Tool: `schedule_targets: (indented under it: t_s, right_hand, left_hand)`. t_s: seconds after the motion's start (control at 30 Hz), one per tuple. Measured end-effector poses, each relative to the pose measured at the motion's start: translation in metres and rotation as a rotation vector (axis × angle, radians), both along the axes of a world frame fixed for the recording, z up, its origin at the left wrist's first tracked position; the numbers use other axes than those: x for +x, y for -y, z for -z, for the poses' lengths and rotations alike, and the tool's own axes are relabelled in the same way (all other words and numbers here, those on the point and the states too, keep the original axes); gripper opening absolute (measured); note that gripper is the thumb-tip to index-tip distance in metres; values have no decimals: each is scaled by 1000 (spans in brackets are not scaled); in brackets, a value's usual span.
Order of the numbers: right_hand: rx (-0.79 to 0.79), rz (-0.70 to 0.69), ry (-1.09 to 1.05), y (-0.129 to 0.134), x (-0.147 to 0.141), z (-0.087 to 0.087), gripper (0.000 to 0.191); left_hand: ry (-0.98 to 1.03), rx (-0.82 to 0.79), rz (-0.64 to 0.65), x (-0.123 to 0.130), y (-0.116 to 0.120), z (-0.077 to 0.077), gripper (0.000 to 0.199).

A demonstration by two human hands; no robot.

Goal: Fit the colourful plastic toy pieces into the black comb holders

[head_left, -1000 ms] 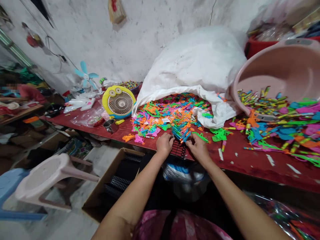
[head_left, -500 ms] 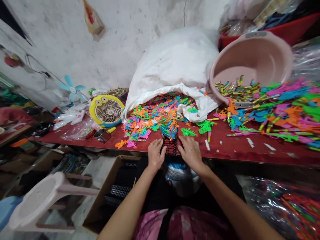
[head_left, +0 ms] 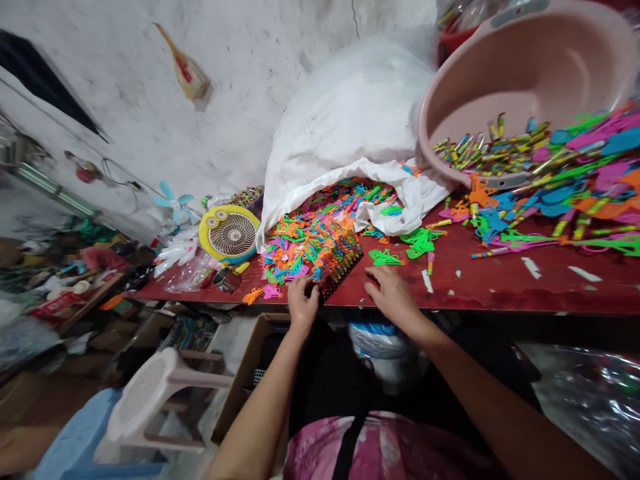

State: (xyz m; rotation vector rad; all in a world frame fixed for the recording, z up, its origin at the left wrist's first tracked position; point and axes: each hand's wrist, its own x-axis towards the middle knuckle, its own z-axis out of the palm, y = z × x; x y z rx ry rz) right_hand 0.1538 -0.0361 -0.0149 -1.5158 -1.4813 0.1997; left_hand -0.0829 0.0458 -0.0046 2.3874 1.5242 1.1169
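Your left hand (head_left: 303, 300) has its fingers together on the end of the black comb (head_left: 341, 275), on the red table (head_left: 480, 283), to keep it steady. Your right hand (head_left: 393, 295) rests nearby, fingers apart.

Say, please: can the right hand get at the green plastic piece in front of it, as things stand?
Probably yes. The right hand is close to the green piece, and nothing seems to stand between them on the red table.
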Motion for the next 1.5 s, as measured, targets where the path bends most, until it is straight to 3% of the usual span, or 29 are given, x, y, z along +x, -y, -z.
schedule_targets:
  t_s: [0.17,0.33,0.53,0.9,1.03,1.2,1.5]
  right_hand:
    - [-29,53,-102,-34,26,-6,38]
    - [-64,-43,-252,-62,19,-16,58]
    - [-77,10,-241,-72,15,-14,55]
    - [-214,15,-256,-92,18,-18,50]
    - [-210,-6,-262,-91,17,-16,41]
    - [-217,-24,-261,-88,17,-15,42]
    - [-246,59,-159,-82,17,-24,43]
  left_hand:
    - [52,45,-77,28,22,7,21]
    - [-15,-32,-207,48,22,1,25]
    - [-65,-78,-362,62,25,-1,28]
    - [-202,-79,-305,65,27,-3,25]
    - [-239,-102,-331,65,27,-6,26]
    - [-273,-70,-341,68,27,-3,28]
    - [-228,-65,-280,66,24,0,25]
